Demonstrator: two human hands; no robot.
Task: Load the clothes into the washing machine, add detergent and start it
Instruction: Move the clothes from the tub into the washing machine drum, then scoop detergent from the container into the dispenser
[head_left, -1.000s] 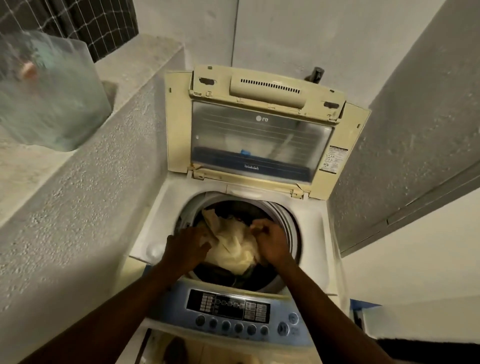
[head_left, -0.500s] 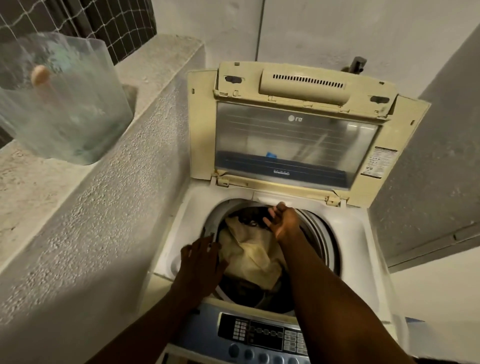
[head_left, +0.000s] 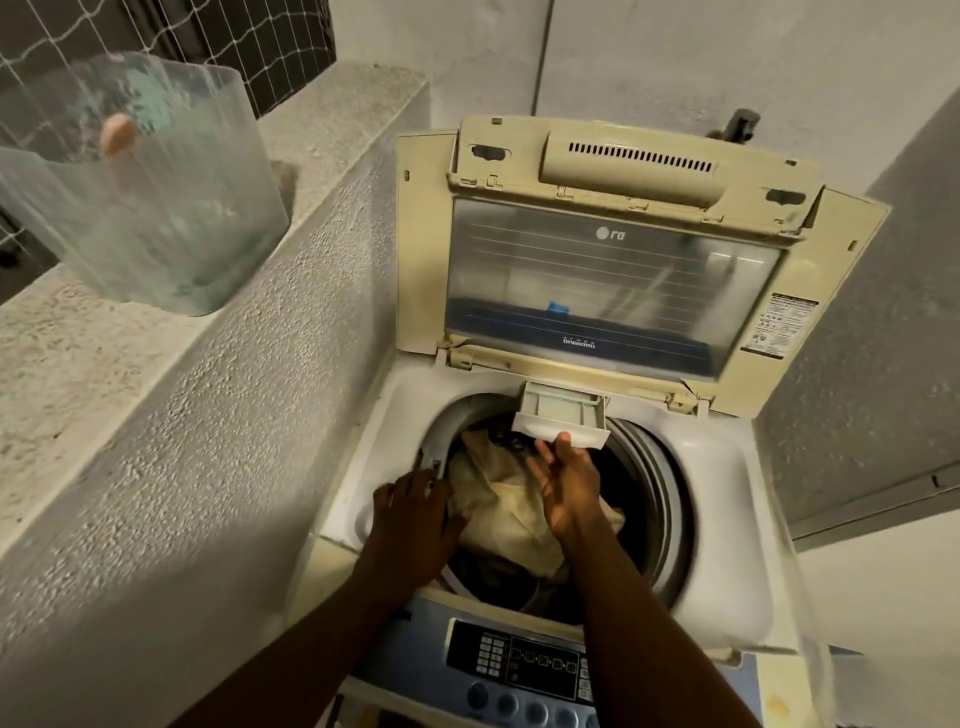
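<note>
The top-loading washing machine (head_left: 727, 467) stands with its cream lid (head_left: 613, 270) raised upright. A cream cloth (head_left: 509, 504) lies on darker clothes inside the drum. A small grey detergent drawer (head_left: 563, 410) juts out over the drum from the back rim. My right hand (head_left: 569, 478) reaches over the drum, palm up, its fingertips and thumb on the drawer's front edge. My left hand (head_left: 415, 514) rests on the drum's left rim, fingers spread, holding nothing.
The control panel (head_left: 519, 660) with buttons and knobs runs along the near edge. A rough concrete ledge (head_left: 104, 364) on the left carries a clear plastic container (head_left: 150, 208). A grey wall (head_left: 857, 389) closes in on the right. A tap (head_left: 737, 124) sits behind the lid.
Both hands let go of the cream cloth. My right hand moved to the back rim and the detergent drawer is now pulled out. My left hand moved to the left rim.
</note>
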